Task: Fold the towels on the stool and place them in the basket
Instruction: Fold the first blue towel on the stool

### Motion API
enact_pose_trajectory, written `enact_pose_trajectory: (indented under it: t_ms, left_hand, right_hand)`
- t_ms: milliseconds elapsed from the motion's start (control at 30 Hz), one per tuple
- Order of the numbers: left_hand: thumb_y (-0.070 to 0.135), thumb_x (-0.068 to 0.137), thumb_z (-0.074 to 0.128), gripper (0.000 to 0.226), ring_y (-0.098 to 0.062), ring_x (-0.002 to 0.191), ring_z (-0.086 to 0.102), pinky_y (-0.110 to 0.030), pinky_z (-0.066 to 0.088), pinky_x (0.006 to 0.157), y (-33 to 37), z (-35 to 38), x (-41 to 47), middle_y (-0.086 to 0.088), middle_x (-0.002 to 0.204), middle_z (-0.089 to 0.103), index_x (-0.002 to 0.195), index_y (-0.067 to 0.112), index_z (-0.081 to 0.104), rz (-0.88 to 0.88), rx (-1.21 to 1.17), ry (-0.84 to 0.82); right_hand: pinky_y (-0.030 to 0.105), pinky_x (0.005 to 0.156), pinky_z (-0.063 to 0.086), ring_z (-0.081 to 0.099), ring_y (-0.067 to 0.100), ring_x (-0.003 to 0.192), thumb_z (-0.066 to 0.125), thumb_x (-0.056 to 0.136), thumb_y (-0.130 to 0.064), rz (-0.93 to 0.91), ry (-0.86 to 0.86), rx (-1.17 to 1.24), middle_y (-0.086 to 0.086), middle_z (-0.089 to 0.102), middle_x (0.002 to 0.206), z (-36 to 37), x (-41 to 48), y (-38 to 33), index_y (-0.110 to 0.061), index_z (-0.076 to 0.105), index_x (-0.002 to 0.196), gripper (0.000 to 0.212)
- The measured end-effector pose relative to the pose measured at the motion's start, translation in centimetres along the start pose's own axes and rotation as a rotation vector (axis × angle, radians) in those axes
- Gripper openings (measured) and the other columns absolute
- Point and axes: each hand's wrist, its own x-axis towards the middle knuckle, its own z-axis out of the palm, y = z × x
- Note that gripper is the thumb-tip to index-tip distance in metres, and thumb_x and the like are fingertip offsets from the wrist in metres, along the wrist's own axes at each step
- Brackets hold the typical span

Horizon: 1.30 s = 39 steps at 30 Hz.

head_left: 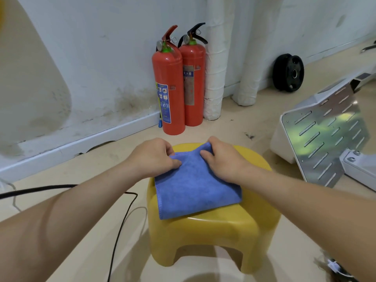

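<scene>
Head view, from the bottom of the frame upward: two bare forearms reach in from the lower left and lower right toward one yellow stool (pixel 213 226) standing on the floor at lower centre. One blue towel (pixel 195 186) lies flat on its seat, roughly square and turned slightly, so its near hem slants up toward the right.

Both hands sit at the towel's far edge, so almost all the cloth lies below them in the frame, toward the person. The left hand (pixel 154 157) pinches the far left corner, thumb on top and fingers curled under. The right hand (pixel 221 159) pinches the far right corner, which is lifted a little off the seat. Neither hand is nearer; each has its own corner. A fold from here would likely carry the far edge down onto the near hem.

No basket is in view. One black cable (pixel 122 220) crosses the floor at left. Beyond the stool, two red fire extinguishers (pixel 168 88) stand against the wall.
</scene>
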Motion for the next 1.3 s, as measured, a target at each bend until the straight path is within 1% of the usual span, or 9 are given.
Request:
enact_pose_trajectory:
  t_ms: [233, 433, 567, 667, 800, 967, 1100, 1200, 1300]
  left_hand:
    - [0.039, 0.089, 0.055, 0.019, -0.022, 0.089, 0.055, -0.030, 0.041, 0.072, -0.4, 0.6, 1.0, 0.002, 0.097, 0.064, 0.095, 0.021, 0.060, 0.103, 0.196, 0.098]
    - [0.041, 0.091, 0.054, 0.021, -0.022, 0.092, 0.057, -0.030, 0.042, 0.074, -0.5, 1.2, 1.7, 0.002, 0.099, 0.064, 0.096, 0.025, 0.065, 0.082, 0.173, 0.091]
    - [0.041, 0.090, 0.058, 0.017, -0.020, 0.088, 0.057, -0.030, 0.043, 0.073, -0.7, 1.1, 2.1, 0.004, 0.091, 0.063, 0.090, 0.025, 0.066, 0.065, 0.070, 0.028]
    - [0.043, 0.089, 0.057, 0.019, -0.019, 0.086, 0.058, -0.030, 0.045, 0.071, -0.8, 1.2, 1.8, 0.004, 0.088, 0.064, 0.088, 0.027, 0.066, 0.051, 0.038, 0.057]
    - [0.043, 0.092, 0.050, 0.021, -0.021, 0.098, 0.053, -0.032, 0.043, 0.072, -0.9, 1.9, 1.3, 0.002, 0.098, 0.057, 0.096, 0.027, 0.062, 0.243, 0.313, 0.206]
    - [0.038, 0.088, 0.060, 0.017, -0.019, 0.083, 0.058, -0.029, 0.042, 0.067, -1.3, 1.2, 1.7, 0.005, 0.087, 0.064, 0.084, 0.022, 0.063, 0.214, 0.114, 0.102]
    - [0.031, 0.075, 0.077, 0.020, -0.012, 0.068, 0.054, -0.025, 0.039, 0.063, -1.7, -0.3, 0.7, 0.004, 0.070, 0.064, 0.073, 0.013, 0.068, 0.086, -0.395, -0.285]
    - [0.042, 0.067, 0.073, 0.036, -0.010, 0.076, 0.061, -0.025, 0.045, 0.070, -1.0, -1.0, -0.4, 0.000, 0.082, 0.068, 0.088, 0.014, 0.071, 0.155, -0.470, -0.436]
    - [0.043, 0.076, 0.075, 0.028, -0.011, 0.087, 0.069, -0.027, 0.054, 0.077, 0.3, -0.8, -0.9, 0.002, 0.095, 0.074, 0.096, 0.024, 0.074, 0.191, -0.508, -0.456]
  right_hand:
    - [0.034, 0.058, 0.034, 0.050, 0.025, 0.072, 0.038, 0.099, -0.035, -0.002, 0.172, -0.100, 0.001, 0.053, 0.080, 2.0, -0.5, 0.2, -0.018, 0.037, 0.094, 0.018]
    - [0.033, 0.056, 0.032, 0.048, 0.024, 0.073, 0.030, 0.102, -0.037, 0.047, 0.230, -0.291, 0.006, 0.064, 0.093, 2.1, -0.5, 0.0, -0.013, 0.047, 0.108, 0.030]
    - [0.032, 0.066, 0.038, 0.048, 0.026, 0.100, 0.034, 0.100, -0.037, 0.024, 0.267, -0.402, 0.008, 0.054, 0.109, 2.0, -0.4, 0.1, -0.014, 0.053, 0.112, 0.032]
    - [0.032, 0.080, 0.037, 0.045, 0.029, 0.107, 0.043, 0.096, -0.038, 0.078, 0.192, -0.283, 0.010, 0.054, 0.107, 1.2, 0.3, 0.3, -0.018, 0.058, 0.101, 0.025]
    - [0.037, 0.074, 0.052, 0.064, 0.026, 0.089, 0.065, 0.081, -0.025, 0.219, 0.053, 0.146, 0.007, 0.069, 0.086, -0.3, 1.2, 0.2, -0.010, 0.066, 0.085, 0.015]
    - [0.031, 0.069, 0.051, 0.059, 0.017, 0.071, 0.077, 0.074, -0.011, 0.226, -0.050, 0.466, 0.008, 0.066, 0.077, -1.6, 1.1, 0.8, 0.001, 0.069, 0.088, 0.020]
    - [0.031, 0.073, 0.054, 0.063, 0.016, 0.073, 0.075, 0.078, -0.005, 0.143, -0.146, 0.564, 0.004, 0.069, 0.080, -2.6, 0.5, 1.1, -0.008, 0.070, 0.086, 0.010]
    - [0.030, 0.074, 0.053, 0.063, 0.013, 0.072, 0.072, 0.078, 0.000, 0.023, -0.220, 0.625, 0.001, 0.068, 0.081, -3.1, 0.3, 0.6, -0.009, 0.070, 0.087, 0.012]
    - [0.029, 0.076, 0.053, 0.063, 0.014, 0.077, 0.071, 0.078, 0.004, -0.078, -0.270, 0.678, 0.003, 0.068, 0.082, -3.6, 0.3, -0.2, -0.011, 0.070, 0.085, 0.016]
